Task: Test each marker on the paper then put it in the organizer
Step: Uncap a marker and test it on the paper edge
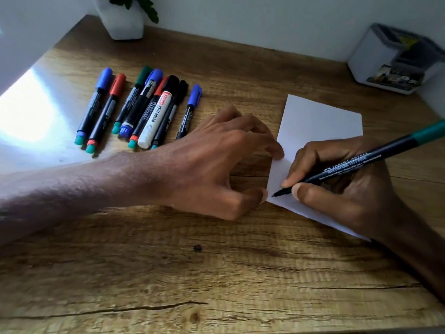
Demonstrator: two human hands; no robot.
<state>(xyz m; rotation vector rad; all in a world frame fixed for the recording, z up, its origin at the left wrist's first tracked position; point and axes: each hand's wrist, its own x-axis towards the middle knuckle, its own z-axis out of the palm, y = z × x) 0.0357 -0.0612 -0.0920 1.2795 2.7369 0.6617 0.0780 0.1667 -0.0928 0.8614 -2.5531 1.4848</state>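
Observation:
My right hand (344,186) grips a thin black marker with a green end (375,156), its uncapped tip touching the lower left corner of the white paper (317,121). My left hand (216,162) rests on the paper's left edge, thumb and fingertips pressing it to the wooden desk (168,273). Several capped markers (139,107) in blue, red, green and black, one a white whiteboard marker (154,119), lie in a row at the back left. The white organizer (375,51) stands at the back right corner.
A white plant pot (122,20) stands at the back left against the wall. Bright glare falls on the desk's left side. A small dark speck (197,248) lies on the wood in front of my hands.

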